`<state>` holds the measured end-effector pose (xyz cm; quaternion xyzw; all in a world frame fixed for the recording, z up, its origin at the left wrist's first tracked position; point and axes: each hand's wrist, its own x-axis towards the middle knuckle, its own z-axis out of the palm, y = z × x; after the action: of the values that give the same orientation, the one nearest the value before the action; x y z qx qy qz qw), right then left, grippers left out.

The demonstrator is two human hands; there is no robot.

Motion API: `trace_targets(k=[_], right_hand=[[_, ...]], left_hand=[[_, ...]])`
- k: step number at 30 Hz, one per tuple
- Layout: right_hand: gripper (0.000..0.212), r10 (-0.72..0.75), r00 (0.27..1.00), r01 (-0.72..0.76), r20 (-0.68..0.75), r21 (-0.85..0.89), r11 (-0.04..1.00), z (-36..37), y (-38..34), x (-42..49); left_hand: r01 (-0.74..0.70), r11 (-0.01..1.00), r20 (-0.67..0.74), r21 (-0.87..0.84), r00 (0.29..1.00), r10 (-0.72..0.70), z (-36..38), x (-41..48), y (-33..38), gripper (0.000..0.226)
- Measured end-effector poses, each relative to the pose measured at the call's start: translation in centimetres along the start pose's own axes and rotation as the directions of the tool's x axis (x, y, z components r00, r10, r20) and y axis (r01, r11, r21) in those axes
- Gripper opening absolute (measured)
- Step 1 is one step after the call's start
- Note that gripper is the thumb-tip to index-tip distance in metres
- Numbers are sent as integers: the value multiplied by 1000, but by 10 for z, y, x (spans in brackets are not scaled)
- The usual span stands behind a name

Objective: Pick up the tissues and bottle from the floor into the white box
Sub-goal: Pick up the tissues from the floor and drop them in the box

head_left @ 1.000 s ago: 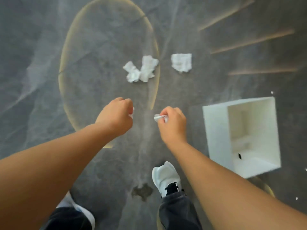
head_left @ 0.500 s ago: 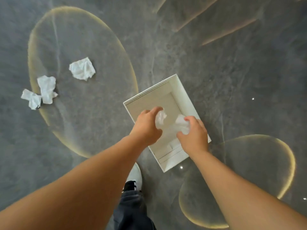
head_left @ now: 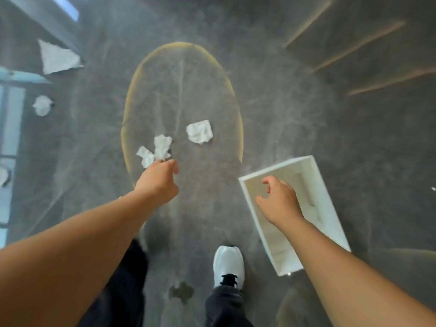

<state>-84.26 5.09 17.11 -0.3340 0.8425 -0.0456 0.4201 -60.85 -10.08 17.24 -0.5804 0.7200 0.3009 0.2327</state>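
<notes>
The white box point(head_left: 276, 167) lies on the grey floor at the right. My right hand point(head_left: 278, 199) hovers over its near end, fingers spread and empty. My left hand point(head_left: 158, 180) stretches forward, its loosely curled fingertips at the near edge of two crumpled tissues point(head_left: 157, 148) that lie together. A third crumpled tissue point(head_left: 200, 132) sits just to their right. More tissues lie further off: a small ball point(head_left: 42, 105), a large flat piece point(head_left: 57, 58) and one at the left edge point(head_left: 3, 175). No bottle is in view.
My white shoe point(head_left: 228, 265) stands between my arms, with a dark stain point(head_left: 181, 291) on the floor beside it. A pale framed structure point(head_left: 9, 128) runs along the left edge. A yellow oval ring point(head_left: 238, 119) marks the floor around the near tissues.
Both hands held tissues over the box half a second ago; now both are empty. My left hand has swung left to the pair of tissues, while my right hand stays above the box.
</notes>
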Motion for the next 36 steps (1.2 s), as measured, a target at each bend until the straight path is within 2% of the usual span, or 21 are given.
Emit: trace_targets(k=[4,8,12,14,16,18,19,21,23,26,30,33,36], right_hand=[[41,-148,987,151,64,-35,988,42,-81,28],[36,-247,966,256,75,-135,957,88,-131,79],[39,-238,971,235,8,-208,950,130,-156,154],[42,-193,980,181,-51,-186,966,150,-164,190],[47,-178,981,160,-70,-213,964,172,-167,217],[54,-215,972,175,-92,-324,930,192,-167,229],[50,-243,961,178,-131,-377,909,200,-165,231],[33,-298,936,204,-188,-402,892,211,-156,230],[22,-314,940,246,-136,-367,897,213,-145,223],[19,-258,958,230,-124,-202,952,200,-130,198],[15,-144,957,143,-250,-24,989,156,-114,146],[15,-24,930,56,-366,77,995,109,-96,103],[19,97,903,-47,-419,128,991,63,-67,60]], left_hand=[[90,995,35,35,995,-91,-5,27,-66,39],[82,996,34,46,996,-84,18,72,-109,40],[-90,992,-33,83,995,93,46,133,-119,49],[-167,983,-81,70,982,172,54,164,-115,54],[-190,980,-115,64,974,197,60,192,-113,57],[-188,979,-118,78,974,196,68,215,-114,58],[-189,978,-117,85,973,198,70,222,-115,55],[-206,974,-120,93,969,216,73,227,-116,33],[-227,969,-100,93,966,236,72,226,-114,15],[-245,969,-94,28,965,246,67,212,-105,17],[-305,952,-82,-23,950,302,57,172,-58,14],[-361,932,-67,-15,931,360,50,127,-6,15],[-408,911,-48,-54,913,406,48,74,57,16]])
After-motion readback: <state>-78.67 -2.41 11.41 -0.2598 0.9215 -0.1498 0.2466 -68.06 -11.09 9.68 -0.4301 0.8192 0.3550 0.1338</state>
